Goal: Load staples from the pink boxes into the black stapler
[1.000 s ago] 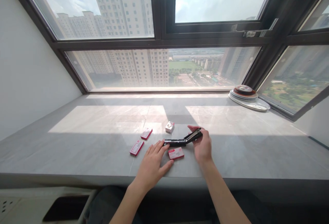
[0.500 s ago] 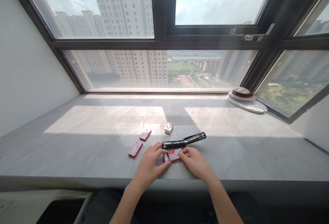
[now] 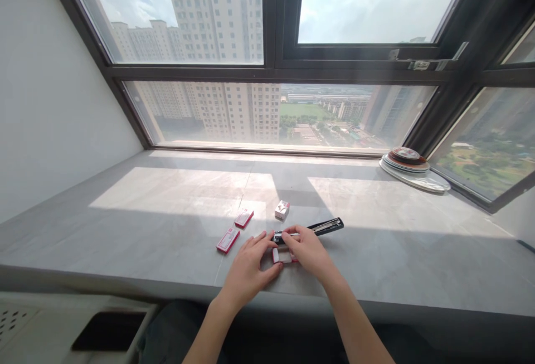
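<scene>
Well, flat boxes [image 3: 228, 240]: two, untouched.
Left hand [image 3: 251, 267]: spread around the opened box [image 3: 283, 256].
Opened box: already slid apart.
Right hand [image 3: 308, 250]: fingertips bunched over the stapler [image 3: 329, 226]; whether either hand grips, I can't tell.
Stapler: hinged open beyond, not closed.

Likely a high-rise home: a deep window sill [image 3: 397, 263] with stacked plates [image 3: 405, 161] overlooks tower blocks [image 3: 217, 13].
</scene>
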The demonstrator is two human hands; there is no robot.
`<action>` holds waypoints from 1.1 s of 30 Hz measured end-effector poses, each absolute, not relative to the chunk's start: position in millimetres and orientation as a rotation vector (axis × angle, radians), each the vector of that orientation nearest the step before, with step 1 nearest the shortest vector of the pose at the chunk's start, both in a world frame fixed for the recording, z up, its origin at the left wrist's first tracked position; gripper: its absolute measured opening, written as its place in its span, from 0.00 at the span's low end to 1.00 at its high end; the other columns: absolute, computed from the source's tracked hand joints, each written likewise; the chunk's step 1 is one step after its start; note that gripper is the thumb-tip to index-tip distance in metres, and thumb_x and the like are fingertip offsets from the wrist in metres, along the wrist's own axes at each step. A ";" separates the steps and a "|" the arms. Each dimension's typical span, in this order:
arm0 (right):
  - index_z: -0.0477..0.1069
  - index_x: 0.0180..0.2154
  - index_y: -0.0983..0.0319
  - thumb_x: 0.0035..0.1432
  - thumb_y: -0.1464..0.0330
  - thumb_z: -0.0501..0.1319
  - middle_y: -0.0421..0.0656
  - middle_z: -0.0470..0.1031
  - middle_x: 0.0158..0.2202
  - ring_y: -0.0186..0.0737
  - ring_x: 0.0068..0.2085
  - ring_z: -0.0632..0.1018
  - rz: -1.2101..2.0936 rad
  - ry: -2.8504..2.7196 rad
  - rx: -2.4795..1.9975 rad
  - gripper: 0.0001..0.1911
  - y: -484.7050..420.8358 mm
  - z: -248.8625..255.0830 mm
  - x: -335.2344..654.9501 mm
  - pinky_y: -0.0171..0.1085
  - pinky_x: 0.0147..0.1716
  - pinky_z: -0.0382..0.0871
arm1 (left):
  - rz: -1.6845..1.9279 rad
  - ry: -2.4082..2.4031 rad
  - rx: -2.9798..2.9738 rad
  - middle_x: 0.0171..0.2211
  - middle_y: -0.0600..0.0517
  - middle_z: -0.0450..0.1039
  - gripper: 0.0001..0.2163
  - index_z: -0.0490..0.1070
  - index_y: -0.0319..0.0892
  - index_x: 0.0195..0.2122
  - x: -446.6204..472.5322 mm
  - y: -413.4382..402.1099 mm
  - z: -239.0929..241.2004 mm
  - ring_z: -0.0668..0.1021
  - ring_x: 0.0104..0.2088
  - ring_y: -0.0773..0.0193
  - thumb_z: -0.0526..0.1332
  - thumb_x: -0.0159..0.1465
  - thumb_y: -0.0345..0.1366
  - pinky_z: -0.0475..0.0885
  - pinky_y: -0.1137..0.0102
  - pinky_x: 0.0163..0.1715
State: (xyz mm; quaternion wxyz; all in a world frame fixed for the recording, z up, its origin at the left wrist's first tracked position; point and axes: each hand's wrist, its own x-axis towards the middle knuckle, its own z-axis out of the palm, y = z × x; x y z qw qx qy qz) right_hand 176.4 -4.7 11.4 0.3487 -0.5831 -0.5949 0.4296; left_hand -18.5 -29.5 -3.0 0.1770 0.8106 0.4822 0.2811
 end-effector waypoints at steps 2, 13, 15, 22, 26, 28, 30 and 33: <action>0.73 0.41 0.62 0.63 0.54 0.58 0.41 0.76 0.22 0.40 0.24 0.75 1.007 -1.539 -1.557 0.18 -2.2 8.1 175.3 0.34 0.23 0.61 | 0.792 1.371 2.275 0.66 0.55 0.64 0.15 0.73 0.54 0.51 -19.5 -29.5 -2.4 0.65 0.67 0.50 0.66 0.63 0.40 0.60 0.51 0.68; 0.72 0.40 0.61 0.61 0.57 0.61 0.36 0.72 0.19 0.34 0.20 0.69 1.030 -1.544 -1.431 0.14 7.0 6.6 163.2 0.32 0.22 0.58 | 0.802 1.379 2.229 0.66 0.56 0.64 0.14 0.73 0.54 0.50 -21.5 -30.2 -3.2 0.64 0.68 0.50 0.66 0.62 0.40 0.59 0.50 0.68; 0.73 0.38 0.61 0.61 0.58 0.61 0.35 0.71 0.20 0.34 0.21 0.68 0.976 -1.641 -1.400 0.12 6.7 15.7 160.5 0.32 0.23 0.57 | 0.798 1.372 2.222 0.66 0.56 0.65 0.13 0.73 0.54 0.49 -22.1 -29.9 -3.1 0.64 0.68 0.51 0.66 0.62 0.40 0.59 0.50 0.68; 0.76 0.33 0.57 0.60 0.66 0.62 0.37 0.74 0.24 0.37 0.27 0.71 0.649 -2.123 -1.361 0.05 -18.9 46.8 170.2 0.34 0.28 0.55 | 0.818 1.353 2.225 0.66 0.55 0.65 0.16 0.73 0.55 0.52 -21.8 -29.0 -3.9 0.64 0.68 0.49 0.66 0.63 0.41 0.61 0.51 0.67; 0.77 0.33 0.56 0.58 0.68 0.63 0.38 0.76 0.27 0.38 0.29 0.73 0.632 -2.242 -1.419 0.03 -31.0 47.0 187.0 0.35 0.29 0.53 | 0.852 1.348 2.237 0.66 0.56 0.65 0.12 0.74 0.54 0.47 -21.6 -30.5 -1.8 0.65 0.67 0.51 0.66 0.62 0.40 0.63 0.54 0.66; 0.76 0.35 0.56 0.61 0.65 0.62 0.38 0.76 0.27 0.39 0.29 0.73 0.663 -2.182 -1.455 0.05 -34.6 43.9 202.0 0.35 0.28 0.54 | 0.904 1.343 2.246 0.64 0.54 0.66 0.12 0.74 0.52 0.47 -23.7 -33.9 1.3 0.67 0.65 0.51 0.67 0.62 0.40 0.65 0.56 0.64; 0.73 0.35 0.57 0.65 0.61 0.58 0.39 0.75 0.27 0.39 0.29 0.73 0.657 -2.052 -1.556 0.09 -37.4 38.3 220.0 0.35 0.28 0.55 | 0.984 1.410 2.231 0.58 0.51 0.72 0.10 0.73 0.50 0.45 -26.5 -38.8 4.5 0.72 0.59 0.53 0.65 0.63 0.42 0.69 0.58 0.59; 0.69 0.31 0.58 0.69 0.58 0.52 0.41 0.75 0.26 0.41 0.28 0.73 0.595 -1.911 -1.743 0.17 -40.1 25.0 240.3 0.36 0.27 0.54 | 0.980 1.621 2.175 0.36 0.51 0.75 0.11 0.70 0.47 0.34 -24.8 -45.8 6.3 0.77 0.40 0.59 0.55 0.71 0.44 0.71 0.63 0.42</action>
